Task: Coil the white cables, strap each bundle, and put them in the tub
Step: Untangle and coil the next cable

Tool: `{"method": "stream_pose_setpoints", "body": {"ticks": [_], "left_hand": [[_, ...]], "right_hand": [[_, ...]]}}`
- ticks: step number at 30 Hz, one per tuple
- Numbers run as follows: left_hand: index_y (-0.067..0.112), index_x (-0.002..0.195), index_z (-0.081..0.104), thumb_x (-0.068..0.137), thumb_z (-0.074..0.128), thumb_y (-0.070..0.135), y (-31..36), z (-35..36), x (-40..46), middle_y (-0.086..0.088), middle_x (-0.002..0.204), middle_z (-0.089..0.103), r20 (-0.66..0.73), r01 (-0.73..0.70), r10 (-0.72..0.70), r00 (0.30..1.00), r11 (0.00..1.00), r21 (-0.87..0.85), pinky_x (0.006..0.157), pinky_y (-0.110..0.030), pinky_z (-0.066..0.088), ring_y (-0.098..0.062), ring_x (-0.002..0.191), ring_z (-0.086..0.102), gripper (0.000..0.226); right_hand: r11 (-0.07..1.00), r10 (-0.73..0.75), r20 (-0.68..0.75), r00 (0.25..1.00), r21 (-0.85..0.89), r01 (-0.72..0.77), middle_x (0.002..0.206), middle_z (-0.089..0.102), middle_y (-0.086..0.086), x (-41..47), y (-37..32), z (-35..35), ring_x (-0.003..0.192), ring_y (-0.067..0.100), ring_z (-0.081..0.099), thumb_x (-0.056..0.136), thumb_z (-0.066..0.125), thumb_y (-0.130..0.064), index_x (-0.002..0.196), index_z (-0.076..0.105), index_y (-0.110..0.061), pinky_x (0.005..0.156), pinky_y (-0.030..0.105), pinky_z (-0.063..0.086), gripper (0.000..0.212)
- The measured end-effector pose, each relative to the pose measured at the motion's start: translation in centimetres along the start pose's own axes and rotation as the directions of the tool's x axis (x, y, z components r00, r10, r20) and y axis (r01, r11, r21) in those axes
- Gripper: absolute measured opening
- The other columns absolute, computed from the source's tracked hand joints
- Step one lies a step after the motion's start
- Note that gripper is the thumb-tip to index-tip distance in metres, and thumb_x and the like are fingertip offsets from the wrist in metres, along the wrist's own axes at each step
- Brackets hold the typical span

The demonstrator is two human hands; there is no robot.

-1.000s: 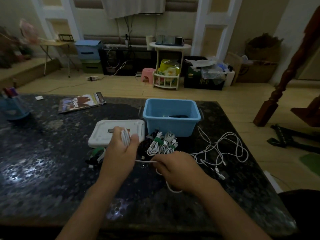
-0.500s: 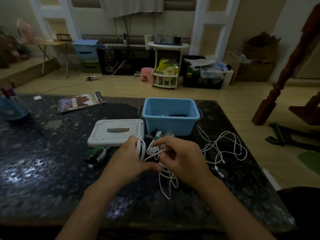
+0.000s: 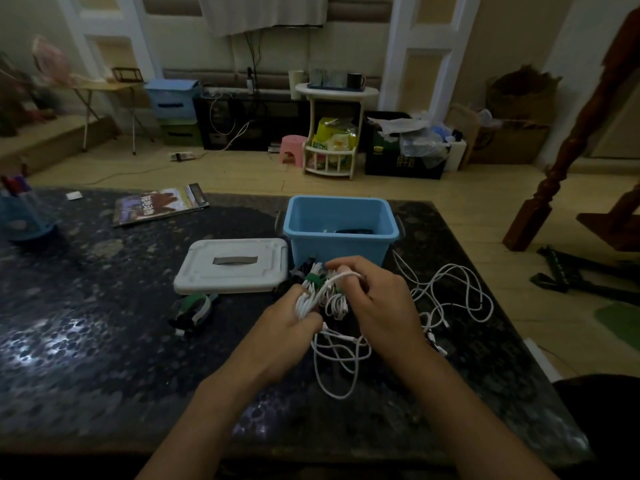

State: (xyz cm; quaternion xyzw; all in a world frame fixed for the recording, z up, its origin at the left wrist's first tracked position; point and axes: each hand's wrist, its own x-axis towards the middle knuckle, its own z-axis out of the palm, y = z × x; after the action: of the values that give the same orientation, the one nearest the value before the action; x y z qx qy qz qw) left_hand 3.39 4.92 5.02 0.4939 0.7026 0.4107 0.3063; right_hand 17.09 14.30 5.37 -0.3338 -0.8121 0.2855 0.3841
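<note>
Left hand (image 3: 287, 327) clamped round the half-wound white cable coil (image 3: 311, 299), right hand (image 3: 374, 299) close alongside pinching the next loop over it, slack trailing beneath, blue tub (image 3: 341, 244) just beyond for dropping.

Dim room, wood floor (image 3: 450, 188)

Cream rack (image 3: 330, 133) stands at top centre; pink stool (image 3: 292, 148) just left; folding table (image 3: 104, 88) upper left; dark newel post (image 3: 554, 168) right.
</note>
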Motion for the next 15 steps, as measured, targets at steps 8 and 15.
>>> {"method": "stream_pose_setpoints", "body": {"ticks": [8, 15], "left_hand": [[0.040, 0.118, 0.064, 0.087, 0.046, -0.006, 1.3, 0.4, -0.4, 0.012, 0.059, 0.053, 0.131, -0.018, 0.080, 0.988, 0.908, -0.419, 0.048, -0.022, 0.034, -0.006, 0.050, 0.040, 0.059], [0.020, 0.094, 0.072, 0.076, 0.049, 0.002, 1.8, -0.3, -0.5, -0.003, 0.060, 0.038, 0.164, 0.039, 0.093, 0.982, 0.751, -0.659, 0.043, -0.023, 0.018, -0.012, 0.048, 0.025, 0.035]], "right_hand": [[0.964, 0.096, 0.161, 0.982, -0.262, -0.051, 0.096, 0.071, 0.003, 0.0, 0.8, 0.7, 0.089, 0.030, 0.064, 0.103, 0.039, -0.037, 0.105, 0.061, -0.027, 0.073, 0.045, 0.051, 0.024], [0.889, 0.127, 0.380, 0.916, -0.454, 0.065, 0.105, 0.069, 0.012, -0.4, 0.5, 1.1, 0.097, 0.036, 0.062, 0.107, 0.036, -0.033, 0.123, 0.057, -0.022, 0.073, 0.042, 0.045, 0.030]]}}
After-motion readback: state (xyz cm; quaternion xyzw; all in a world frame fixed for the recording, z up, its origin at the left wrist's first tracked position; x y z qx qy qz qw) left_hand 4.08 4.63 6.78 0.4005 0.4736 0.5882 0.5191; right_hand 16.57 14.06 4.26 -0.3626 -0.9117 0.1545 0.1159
